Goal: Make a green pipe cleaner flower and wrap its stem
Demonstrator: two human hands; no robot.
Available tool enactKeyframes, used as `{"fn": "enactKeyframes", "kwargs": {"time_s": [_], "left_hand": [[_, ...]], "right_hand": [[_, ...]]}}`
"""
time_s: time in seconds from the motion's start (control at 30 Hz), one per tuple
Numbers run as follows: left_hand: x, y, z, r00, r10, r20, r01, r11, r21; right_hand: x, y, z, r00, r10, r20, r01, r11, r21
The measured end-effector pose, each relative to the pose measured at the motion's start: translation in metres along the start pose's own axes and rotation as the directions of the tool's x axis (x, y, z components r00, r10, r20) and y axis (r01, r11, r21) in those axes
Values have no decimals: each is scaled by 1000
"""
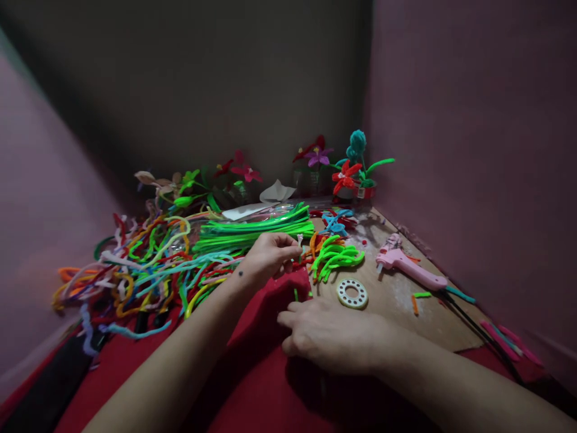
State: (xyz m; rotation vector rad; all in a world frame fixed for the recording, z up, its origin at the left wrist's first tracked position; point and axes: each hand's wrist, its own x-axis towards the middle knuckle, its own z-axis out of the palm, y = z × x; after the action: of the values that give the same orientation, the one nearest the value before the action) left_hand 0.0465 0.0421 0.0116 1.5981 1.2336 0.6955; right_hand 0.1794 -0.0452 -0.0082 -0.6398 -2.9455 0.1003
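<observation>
My left hand (pixel 270 255) is pinched on a small pale piece (pixel 300 239) that pokes up past the fingertips; its kind is too small to tell. Just beyond those fingers lie a bunch of short bright green pipe cleaners (pixel 338 257) and some orange ones (pixel 318 243). Nearer to me, my right hand (pixel 329 334) hovers low above the red cloth (pixel 252 367) with its fingers curled in. Whatever it grips is hidden beneath the palm. A pale ring with dark holes (pixel 352 294) lies right beside its knuckles.
A tangled heap of coloured pipe cleaners (pixel 148 264) spreads at the left, with a long green bundle (pixel 252 231) behind my left hand. On the brown board (pixel 401 319) at the right rests a pink glue gun (pixel 408 264) with a black cord. Fuzzy flowers (pixel 347 175) stand along the back.
</observation>
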Motion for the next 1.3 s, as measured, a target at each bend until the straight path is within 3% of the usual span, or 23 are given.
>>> {"fn": "enactKeyframes", "kwargs": {"time_s": [0.23,0.37,0.53,0.6,0.67,0.73,0.8,0.83,0.9,0.97,1.03,1.1,1.2,1.3], "left_hand": [[-33,-23,-23,999,30,-23,-37,938,-346],[-44,-35,-29,998,-63,15,60,804,-591],[-48,-42,-34,997,-50,66,82,689,-720],[-48,-43,-35,997,-41,58,70,670,-739],[-48,-44,-36,998,-32,45,55,649,-758],[-49,-44,-37,1000,-18,19,27,628,-778],[-51,-43,-38,1000,-3,-15,-10,605,-796],[-52,-42,-39,999,4,-35,-31,592,-806],[-55,-39,-38,997,10,-79,-71,554,-830],[-57,-37,-37,995,7,-101,-90,513,-854],[-59,-36,-35,995,13,-100,-93,487,-868],[-60,-35,-32,996,38,-77,-86,490,-868],[-62,-34,-29,997,70,-40,-70,508,-858],[-63,-32,-28,999,51,-19,-42,521,-852]], "right_hand": [[1,2,-7,997,-39,74,34,997,70],[3,0,-7,995,-49,91,42,996,79],[11,-7,5,995,-91,41,91,996,10],[15,-7,11,995,-95,-29,95,995,21],[19,-6,17,977,-79,-200,103,988,111],[23,-4,20,904,22,-427,117,948,297],[27,-2,16,792,257,-553,112,830,546],[29,-2,13,747,383,-543,108,737,667],[32,0,6,672,592,-444,116,508,853],[34,2,0,642,711,-287,133,265,955],[35,4,-1,652,747,-134,152,45,987],[33,4,0,684,729,-28,158,-111,981],[30,2,4,720,692,43,146,-212,966],[27,2,7,727,684,59,141,-234,962]]}}
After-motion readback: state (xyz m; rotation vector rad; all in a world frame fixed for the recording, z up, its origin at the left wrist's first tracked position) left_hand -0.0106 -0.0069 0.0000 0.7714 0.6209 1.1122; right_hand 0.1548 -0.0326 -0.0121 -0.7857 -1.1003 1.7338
